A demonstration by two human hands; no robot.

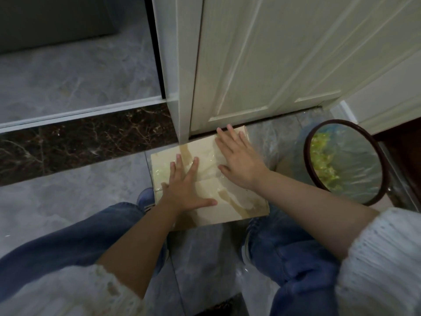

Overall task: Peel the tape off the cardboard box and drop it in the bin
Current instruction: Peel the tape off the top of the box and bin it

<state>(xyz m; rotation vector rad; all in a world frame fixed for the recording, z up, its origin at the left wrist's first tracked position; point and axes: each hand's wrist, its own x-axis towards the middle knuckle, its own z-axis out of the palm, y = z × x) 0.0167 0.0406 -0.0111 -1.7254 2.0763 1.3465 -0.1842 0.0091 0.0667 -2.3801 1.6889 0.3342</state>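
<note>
The cardboard box [205, 179] is lying flat on the grey tiled floor [68, 201], its far edge right against the foot of the white door [262, 65], and the person is crouching over it with a knee on each side. Both hands are lying spread and flat on the box top, pinching nothing: the left hand [184, 188] is pressing the near-left part of the box, and the right hand [239, 160] is covering the far-right part. Clear glossy tape [227, 197] is crossing the box top between and under the hands, and no end looks lifted yet. The step in hand seems to be finding a loose edge, so one hand should be holding the box down while a fingernail of the other is working along a tape end until a tab comes free, then pulling low and slowly so the strip is coming away whole instead of tearing the cardboard. The bin [344, 163], lined with a clear bag and holding green scraps, is standing just right of the box, within easy reach for the drop.
</note>
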